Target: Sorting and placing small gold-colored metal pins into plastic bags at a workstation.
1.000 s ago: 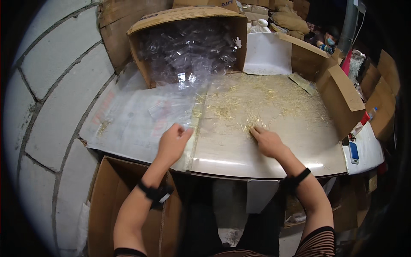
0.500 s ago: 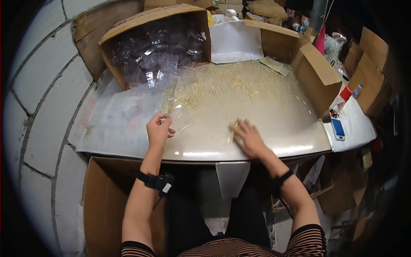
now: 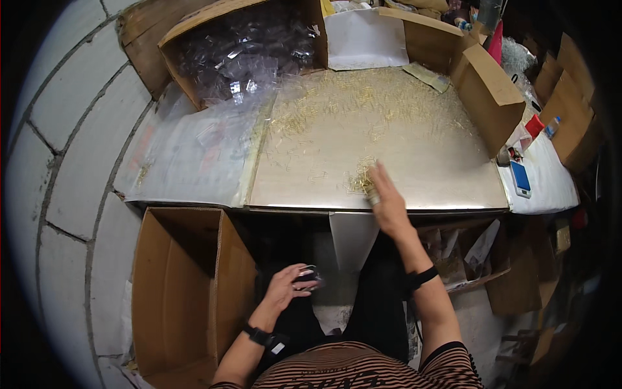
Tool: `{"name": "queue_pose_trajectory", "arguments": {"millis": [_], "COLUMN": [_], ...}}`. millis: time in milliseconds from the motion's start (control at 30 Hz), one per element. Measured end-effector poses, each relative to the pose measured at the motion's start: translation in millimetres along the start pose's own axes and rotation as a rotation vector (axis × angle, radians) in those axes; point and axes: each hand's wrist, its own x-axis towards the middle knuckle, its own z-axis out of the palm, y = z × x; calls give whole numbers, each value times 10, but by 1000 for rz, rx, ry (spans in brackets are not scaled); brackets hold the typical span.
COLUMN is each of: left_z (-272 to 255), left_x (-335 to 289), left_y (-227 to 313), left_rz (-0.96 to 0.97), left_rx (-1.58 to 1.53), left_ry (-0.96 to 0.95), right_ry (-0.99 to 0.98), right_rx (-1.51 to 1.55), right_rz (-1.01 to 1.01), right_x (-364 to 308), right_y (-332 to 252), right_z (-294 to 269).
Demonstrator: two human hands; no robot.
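The left hand (image 3: 282, 289) has dropped below the table (image 3: 440, 178), too blurry to tell if it grips something shiny (image 3: 311, 278), leaving just the right hand (image 3: 389, 202), fingers straight, by the gold pins (image 3: 358, 180) on top.

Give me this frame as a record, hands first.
left hand: below table level, holding a clear plastic piece, blurred
right hand: fingers extended, beside a pile of gold-coloured wire pieces
tabletop: more wire pieces scattered toward the back
back left: cardboard box of clear plastic bags
right side: small blue-faced device
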Motion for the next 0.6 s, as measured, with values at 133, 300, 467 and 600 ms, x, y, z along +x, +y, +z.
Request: {"name": "queue_pose_trajectory", "arguments": {"millis": [133, 300, 467, 600], "left_z": [233, 562, 564, 550], "left_x": [448, 807, 840, 821], "left_y": [-380, -441, -480, -526], "left_rz": [-218, -210, -216, -212], "left_rx": [29, -52, -91, -101], "left_ry": [-154, -315, -407, -420], "right_ry": [13, -79, -70, -187], "right_rx": [-307, -75, 140, 204], "right_rz": [-189, -94, 47, 203], "right_x": [-283, -770, -1332, -1671], "right_y": [-187, -600, -360, -156], "right_z": [247, -373, -634, -625]}}
